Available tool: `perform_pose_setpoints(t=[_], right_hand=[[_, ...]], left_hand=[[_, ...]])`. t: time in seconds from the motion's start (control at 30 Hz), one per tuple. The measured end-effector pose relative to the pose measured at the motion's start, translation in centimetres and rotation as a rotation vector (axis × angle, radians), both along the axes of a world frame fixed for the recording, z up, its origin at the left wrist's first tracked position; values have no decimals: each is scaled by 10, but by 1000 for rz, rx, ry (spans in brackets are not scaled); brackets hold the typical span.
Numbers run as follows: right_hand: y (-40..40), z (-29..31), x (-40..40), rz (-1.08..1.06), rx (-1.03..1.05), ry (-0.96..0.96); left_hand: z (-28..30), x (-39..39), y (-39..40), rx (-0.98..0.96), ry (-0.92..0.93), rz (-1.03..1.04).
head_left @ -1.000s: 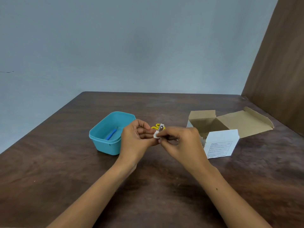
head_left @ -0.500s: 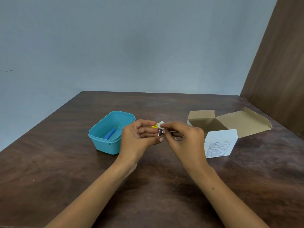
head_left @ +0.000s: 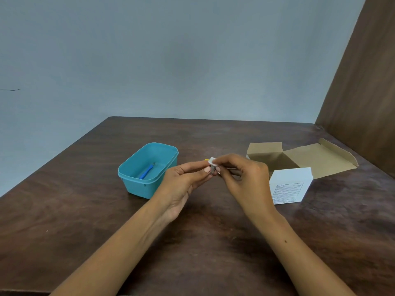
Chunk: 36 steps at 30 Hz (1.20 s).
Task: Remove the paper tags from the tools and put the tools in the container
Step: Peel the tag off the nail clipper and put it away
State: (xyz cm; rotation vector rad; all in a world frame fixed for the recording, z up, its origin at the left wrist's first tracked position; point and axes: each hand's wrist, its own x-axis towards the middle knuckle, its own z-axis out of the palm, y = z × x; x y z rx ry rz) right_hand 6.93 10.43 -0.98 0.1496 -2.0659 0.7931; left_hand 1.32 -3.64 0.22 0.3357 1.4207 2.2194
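since the earlier frame we note the left hand (head_left: 183, 184) has opened toward palm-up while the right hand (head_left: 245, 178) lifted the paper tag (head_left: 212, 161). left fingertips pinch a small metal tool (head_left: 213, 169); right fingertips pinch the tag. both are just right of the teal container (head_left: 136, 184), above the table (head_left: 64, 221). a blue tool (head_left: 146, 173) lies inside the container. an open cardboard box (head_left: 299, 161) sits well right of the container.

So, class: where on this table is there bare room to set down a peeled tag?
Bare table shows left of and in front of the blue tub, and near the front edge right of the arms. It is crowded between tub and cardboard box, where the left hand and right hand work.
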Motion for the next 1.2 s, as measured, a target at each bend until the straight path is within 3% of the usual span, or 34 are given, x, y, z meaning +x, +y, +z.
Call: perform_pose_setpoints(t=[0.27, 0.77, 1.07, 1.2], right_hand=[[1, 3, 2, 2, 34, 16], [2, 3, 4, -8, 163, 31], [-2, 4, 4, 79, 36, -49], [0, 4, 4, 9, 57, 1]], left_hand=[[-2, 3, 1, -18, -4, 11], [-4, 2, -2, -170, 295, 114], [-4, 1, -2, -102, 198, 64], [-6, 2, 0, -111, 211, 49]])
